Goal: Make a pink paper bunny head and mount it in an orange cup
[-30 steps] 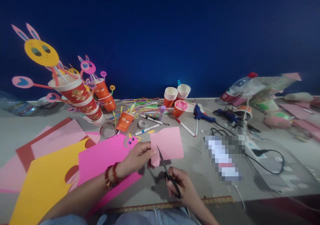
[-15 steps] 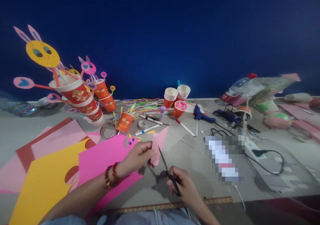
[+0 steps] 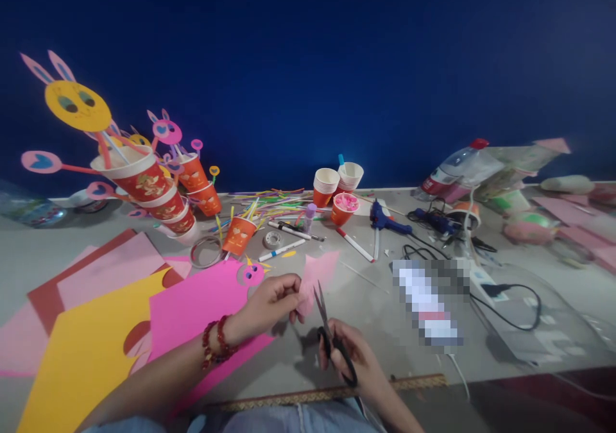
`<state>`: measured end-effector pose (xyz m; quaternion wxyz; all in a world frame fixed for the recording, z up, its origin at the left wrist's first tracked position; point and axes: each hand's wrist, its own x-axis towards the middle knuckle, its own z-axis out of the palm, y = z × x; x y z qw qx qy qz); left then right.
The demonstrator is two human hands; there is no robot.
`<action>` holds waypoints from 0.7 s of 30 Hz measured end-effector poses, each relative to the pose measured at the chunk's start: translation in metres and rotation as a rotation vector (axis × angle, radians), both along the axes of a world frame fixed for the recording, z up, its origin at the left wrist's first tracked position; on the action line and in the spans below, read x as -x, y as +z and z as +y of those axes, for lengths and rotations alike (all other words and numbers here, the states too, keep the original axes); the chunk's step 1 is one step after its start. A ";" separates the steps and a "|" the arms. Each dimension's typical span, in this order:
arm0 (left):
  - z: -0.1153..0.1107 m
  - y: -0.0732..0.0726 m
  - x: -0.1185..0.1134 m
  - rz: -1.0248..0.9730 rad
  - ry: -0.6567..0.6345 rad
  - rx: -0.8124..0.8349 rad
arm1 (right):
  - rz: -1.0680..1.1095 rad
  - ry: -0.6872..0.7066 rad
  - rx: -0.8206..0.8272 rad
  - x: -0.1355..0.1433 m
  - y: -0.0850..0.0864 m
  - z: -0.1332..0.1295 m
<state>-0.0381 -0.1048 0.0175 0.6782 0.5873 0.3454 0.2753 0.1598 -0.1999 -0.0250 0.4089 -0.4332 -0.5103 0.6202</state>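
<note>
Between the fingers of my left hand (image 3: 275, 299) is a piece of light pink paper (image 3: 321, 270), held up off the table with its upper part spreading to the right. My right hand (image 3: 353, 354) grips black-handled scissors (image 3: 323, 311) by the loops. Their blades are slightly apart and point up at the paper's right side; whether they touch it I cannot tell. Under my left forearm lies a bright pink sheet (image 3: 192, 305), with a small pink face cutout (image 3: 253, 271) at its top corner.
Yellow paper (image 3: 81, 337) lies at the left, near stacked cups with a rabbit figure (image 3: 77, 106). Behind my hands are markers (image 3: 282, 249), a tape roll (image 3: 273, 240), a cup of pink pieces (image 3: 345, 208) and a blue glue gun (image 3: 389, 220). Cables and a power strip (image 3: 486, 282) lie right.
The scissor blades have opened and my right hand has shifted slightly right. The pink paper has turned and spread out to the right in my left hand.
</note>
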 end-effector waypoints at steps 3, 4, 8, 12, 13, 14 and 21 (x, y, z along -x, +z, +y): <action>-0.001 -0.002 0.001 0.067 -0.035 0.025 | -0.005 -0.007 -0.016 0.001 -0.001 0.001; -0.001 -0.003 0.002 0.091 -0.048 0.037 | -0.010 -0.009 -0.021 0.001 -0.001 0.002; -0.001 -0.002 0.002 0.082 -0.049 0.055 | -0.025 -0.004 -0.014 0.001 -0.003 0.003; 0.001 0.008 0.000 -0.029 0.025 0.021 | 0.008 0.027 0.002 0.002 -0.002 0.001; 0.001 0.010 0.000 -0.038 0.054 0.009 | 0.011 0.032 0.004 0.002 -0.002 0.000; 0.001 0.012 0.000 -0.038 0.081 -0.003 | 0.012 0.037 0.007 0.002 -0.002 -0.001; -0.003 0.009 0.000 0.000 0.218 -0.061 | 0.041 0.064 0.021 0.009 0.004 -0.002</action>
